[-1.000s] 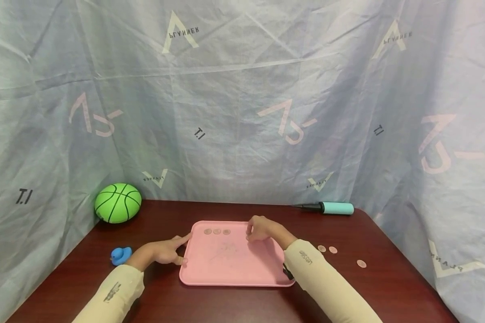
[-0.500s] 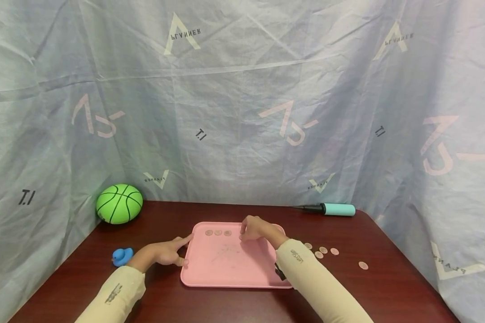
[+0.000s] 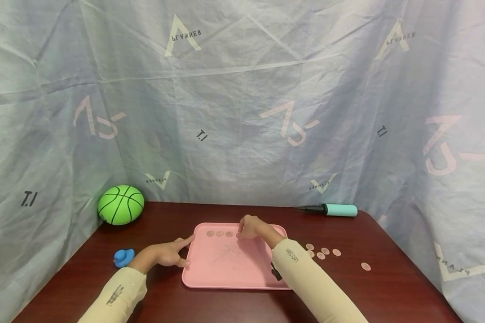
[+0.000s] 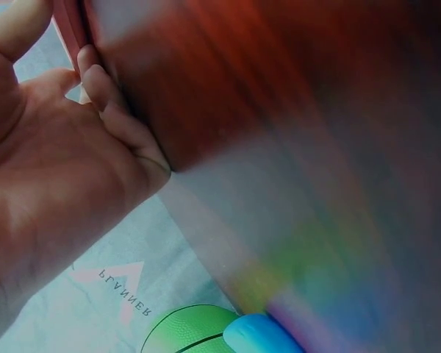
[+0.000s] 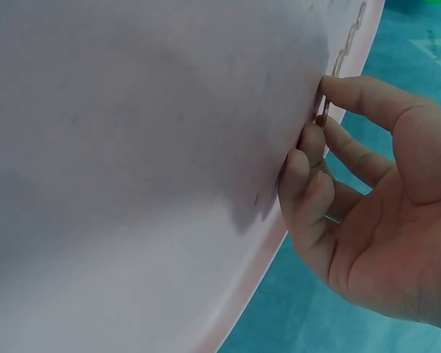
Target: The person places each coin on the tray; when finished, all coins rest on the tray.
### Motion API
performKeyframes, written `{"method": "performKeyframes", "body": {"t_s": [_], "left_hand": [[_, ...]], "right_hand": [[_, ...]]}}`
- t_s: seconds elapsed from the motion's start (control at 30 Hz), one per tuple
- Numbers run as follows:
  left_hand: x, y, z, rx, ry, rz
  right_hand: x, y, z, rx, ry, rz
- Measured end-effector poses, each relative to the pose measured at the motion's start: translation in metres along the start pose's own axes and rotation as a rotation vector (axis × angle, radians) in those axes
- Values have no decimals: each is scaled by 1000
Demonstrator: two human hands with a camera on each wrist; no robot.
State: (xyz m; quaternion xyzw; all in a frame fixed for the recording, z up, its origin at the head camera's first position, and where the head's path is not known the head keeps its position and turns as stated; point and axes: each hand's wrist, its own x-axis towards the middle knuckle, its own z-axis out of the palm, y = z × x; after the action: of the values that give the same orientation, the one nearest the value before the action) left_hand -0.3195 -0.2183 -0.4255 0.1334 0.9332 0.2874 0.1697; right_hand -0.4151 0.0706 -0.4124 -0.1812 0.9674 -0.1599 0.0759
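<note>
The pink tray (image 3: 242,276) lies on the dark red table. My left hand (image 3: 167,254) rests at its left rim, with the thumb and index finger spread apart along the edge. Near the tray's far edge, my right hand (image 3: 251,227) pinches a coin (image 5: 325,110) between thumb and finger, low against the tray surface. In the head view the hand mostly covers that coin. Just left of it, three coins (image 3: 219,233) lie in a row along the far rim. Several loose coins (image 3: 321,255) lie on the table right of the tray, partly beside the right sleeve.
A green ball (image 3: 121,205) sits at the table's far left corner. The blue rubber duck (image 3: 124,258) stands beside my left wrist. At the far right lies a turquoise and black hand pump (image 3: 341,210). Grey printed cloth (image 3: 234,112) hangs behind and around the table.
My right hand has moved left across the tray with the coin, toward the row's right end. More loose coins show beside the right sleeve. The left hand stays at the rim.
</note>
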Motion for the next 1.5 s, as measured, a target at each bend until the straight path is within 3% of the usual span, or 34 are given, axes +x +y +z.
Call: {"method": "performKeyframes", "body": {"t_s": [1.2,1.5], "left_hand": [[4,-2,2,-10,5,-21],[3,-3,1,-12,4,-29]], "right_hand": [[3,7,5,69,40,-29],[1,13,-1,69,10,-52]]}}
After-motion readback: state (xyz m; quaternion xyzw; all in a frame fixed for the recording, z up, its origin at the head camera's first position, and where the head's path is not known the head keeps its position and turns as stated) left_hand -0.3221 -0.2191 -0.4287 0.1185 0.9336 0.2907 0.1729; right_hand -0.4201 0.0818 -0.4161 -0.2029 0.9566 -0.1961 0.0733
